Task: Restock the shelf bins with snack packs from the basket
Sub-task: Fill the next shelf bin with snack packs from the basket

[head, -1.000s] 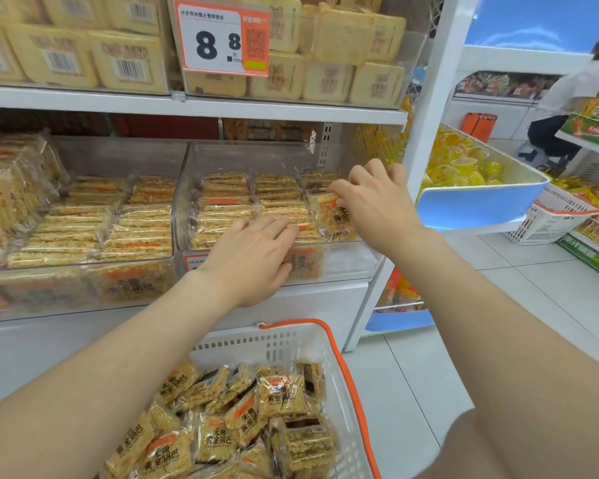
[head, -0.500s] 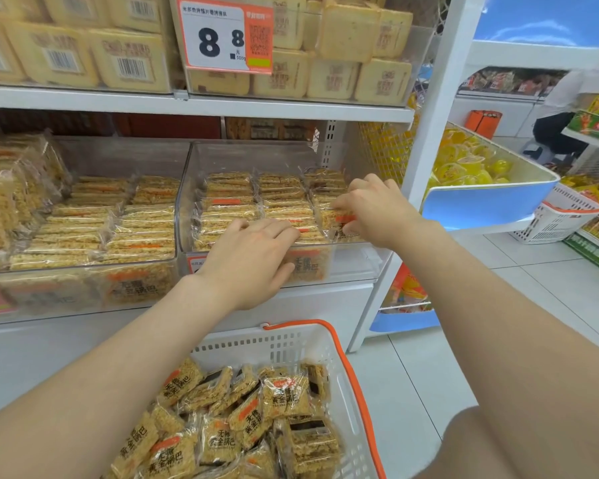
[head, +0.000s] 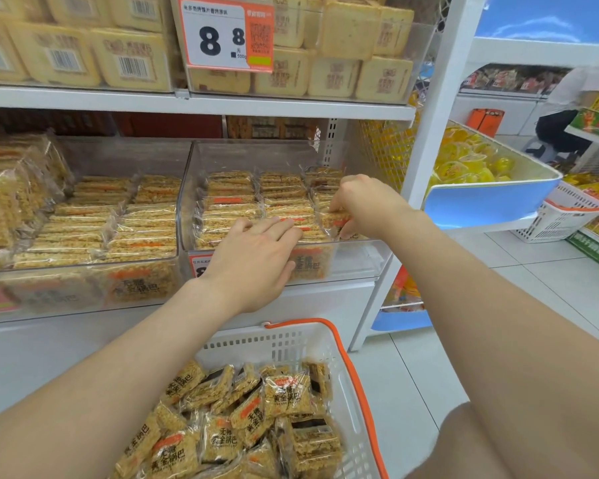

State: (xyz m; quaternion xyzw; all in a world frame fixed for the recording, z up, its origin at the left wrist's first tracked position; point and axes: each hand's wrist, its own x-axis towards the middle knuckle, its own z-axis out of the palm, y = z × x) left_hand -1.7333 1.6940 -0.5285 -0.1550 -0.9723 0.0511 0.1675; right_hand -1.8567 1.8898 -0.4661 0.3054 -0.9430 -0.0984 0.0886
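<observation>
Reaching into the clear shelf bin [head: 355, 259], the right hand [head: 367, 205] has its fingers curled downward and pinches a snack pack [head: 332, 220] at the front of the bin's right-hand column. The pack stands on edge among the others, touching those behind it. Just to the left of that hand, the left hand [head: 256, 261] lies open. Its straight fingers rest flat on the front packs of the middle column, and its palm hangs over the bin's front wall. Beyond both hands, three rows of packs [head: 229, 202] stand edge-up and fill the bin from front to back.

Below the left wrist sits the white basket [head: 281, 344] with an orange rim, holding a heap of loose packs [head: 286, 392] of the same crispy rice snack. Left of the left hand is a neighbouring bin [head: 118, 292], stocked with similar packs. Above both hands a price card [head: 227, 32] reading 8.8 hangs on the upper shelf. Well to the right of the right hand, a blue tray [head: 491, 205] holds yellow jelly cups [head: 464, 164].
</observation>
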